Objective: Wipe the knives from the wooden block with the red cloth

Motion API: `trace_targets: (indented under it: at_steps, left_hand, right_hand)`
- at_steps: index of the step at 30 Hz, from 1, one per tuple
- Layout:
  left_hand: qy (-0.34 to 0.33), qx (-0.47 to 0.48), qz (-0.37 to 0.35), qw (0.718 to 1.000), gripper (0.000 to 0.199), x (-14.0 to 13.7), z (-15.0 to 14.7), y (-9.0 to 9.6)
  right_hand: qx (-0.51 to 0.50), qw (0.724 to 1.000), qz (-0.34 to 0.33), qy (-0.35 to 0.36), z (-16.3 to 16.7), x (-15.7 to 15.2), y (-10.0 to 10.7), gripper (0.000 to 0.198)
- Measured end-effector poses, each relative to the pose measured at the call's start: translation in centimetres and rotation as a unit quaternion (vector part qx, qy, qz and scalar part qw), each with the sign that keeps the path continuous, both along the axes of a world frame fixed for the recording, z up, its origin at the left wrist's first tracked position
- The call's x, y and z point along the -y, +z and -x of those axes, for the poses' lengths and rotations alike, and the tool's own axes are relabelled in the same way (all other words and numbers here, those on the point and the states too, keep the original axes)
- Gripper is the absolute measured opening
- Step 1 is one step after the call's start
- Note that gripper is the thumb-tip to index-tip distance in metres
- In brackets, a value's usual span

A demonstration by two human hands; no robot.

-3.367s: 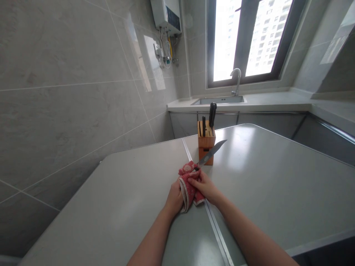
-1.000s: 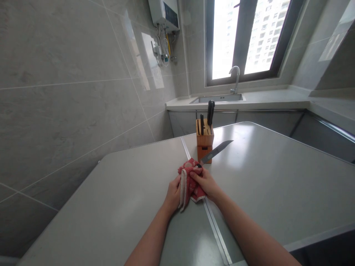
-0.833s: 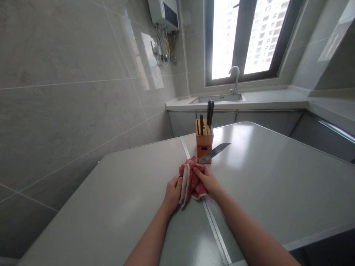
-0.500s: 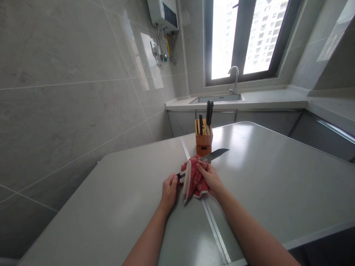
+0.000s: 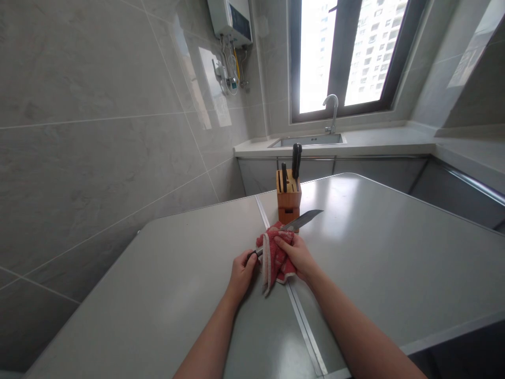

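A kitchen knife [image 5: 305, 219] is held above the table, its blade pointing to the far right. My left hand [image 5: 241, 271] is closed round its black handle. Folded over the middle of the blade is a red cloth [image 5: 275, 258] with a pale edge, one corner hanging down. My right hand [image 5: 299, 256] grips this cloth, thumb on top, pressing it against the blade; the fingers beneath are hidden. Just beyond the blade stands a wooden knife block [image 5: 289, 197] with several black-handled knives in its slots.
The pale table [image 5: 169, 273] has a metal seam strip [image 5: 303, 321] running through it under my hands. Behind it are a counter with a sink [image 5: 311, 140], a tap [image 5: 334, 113] and a window. A tiled wall [image 5: 118, 158] rises on the left.
The cloth's hanging fold has shifted slightly and hangs a little lower. Both hands keep their holds on knife and cloth, and the view has moved very slightly.
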State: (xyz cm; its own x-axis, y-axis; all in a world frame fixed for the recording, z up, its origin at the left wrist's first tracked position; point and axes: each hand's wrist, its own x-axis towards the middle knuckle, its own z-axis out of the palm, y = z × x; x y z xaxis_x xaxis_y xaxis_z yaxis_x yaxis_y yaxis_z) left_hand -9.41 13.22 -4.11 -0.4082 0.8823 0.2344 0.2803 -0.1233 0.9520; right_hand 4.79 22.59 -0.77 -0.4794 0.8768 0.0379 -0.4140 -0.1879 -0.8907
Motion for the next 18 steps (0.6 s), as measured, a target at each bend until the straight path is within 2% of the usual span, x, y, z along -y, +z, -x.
trace_targets:
  at_steps: [7,12,18]
  left_hand:
    - [-0.013,-0.033,0.001,0.999,0.042,-0.08,0.05,0.28]
    - [0.009,-0.016,-0.003,1.000,0.042,-0.18,0.02,0.44]
    - [0.054,0.088,0.003,0.995,0.042,-0.28,0.25,0.25]
  right_hand:
    - [0.030,0.998,-0.060,0.014,0.27,-0.01,-0.97,0.032]
    - [0.014,1.000,-0.021,0.005,0.39,-0.04,-0.86,0.035]
    - [-0.021,1.000,0.009,-0.009,0.36,-0.09,-0.51,0.032]
